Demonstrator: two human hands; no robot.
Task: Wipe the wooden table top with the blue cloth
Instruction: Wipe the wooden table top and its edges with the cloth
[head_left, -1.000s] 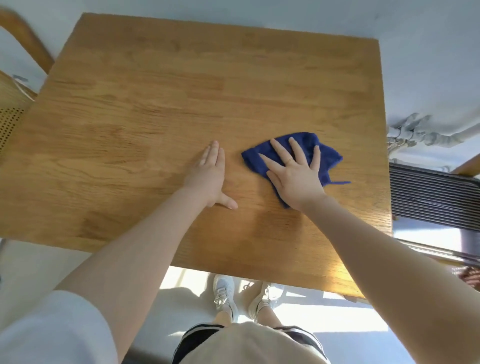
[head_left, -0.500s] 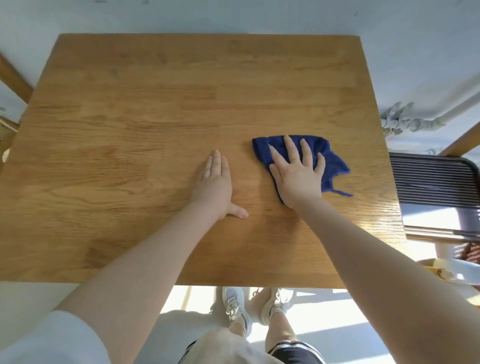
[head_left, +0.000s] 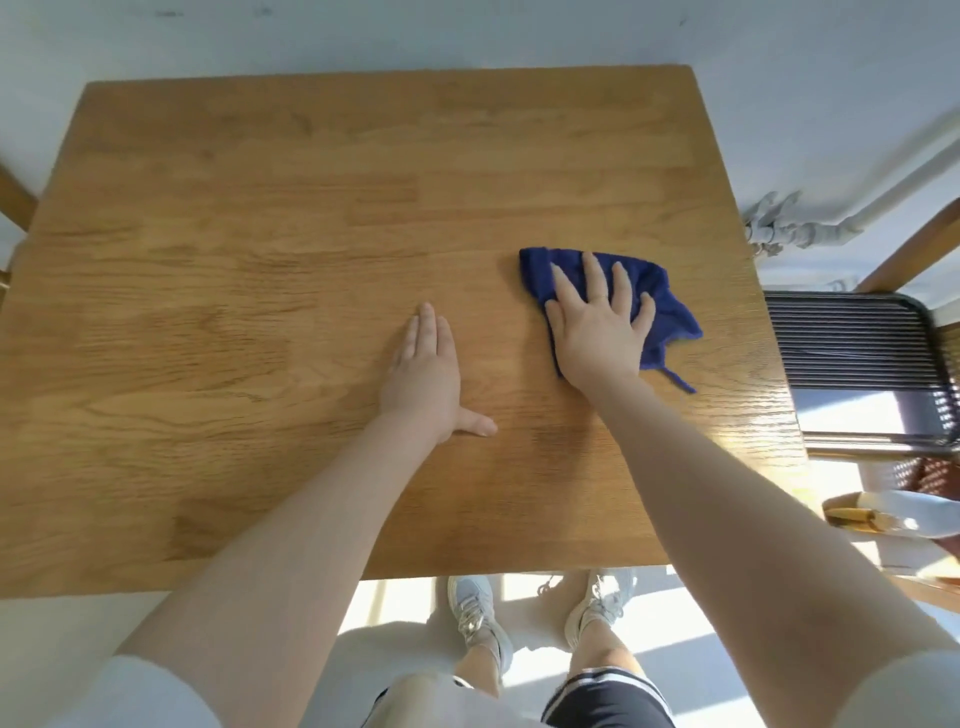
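The wooden table top (head_left: 260, 260) fills most of the head view. A crumpled blue cloth (head_left: 670, 306) lies on its right half, with a loose thread trailing toward the right edge. My right hand (head_left: 597, 322) presses flat on the cloth, fingers spread, covering its near-left part. My left hand (head_left: 426, 379) rests palm-down on the bare wood just left of the cloth, fingers together and thumb out, holding nothing.
A dark slatted chair seat (head_left: 852, 353) stands right of the table. White pipes (head_left: 795, 228) run along the wall at the upper right. A bottle-like object (head_left: 878, 517) lies at the right. My feet in white sneakers (head_left: 540, 618) stand below the near table edge.
My right hand has slid the blue cloth slightly to the right and away from me. My left hand stays planted on the wood. The camera view has shifted, showing more of the table's far edge.
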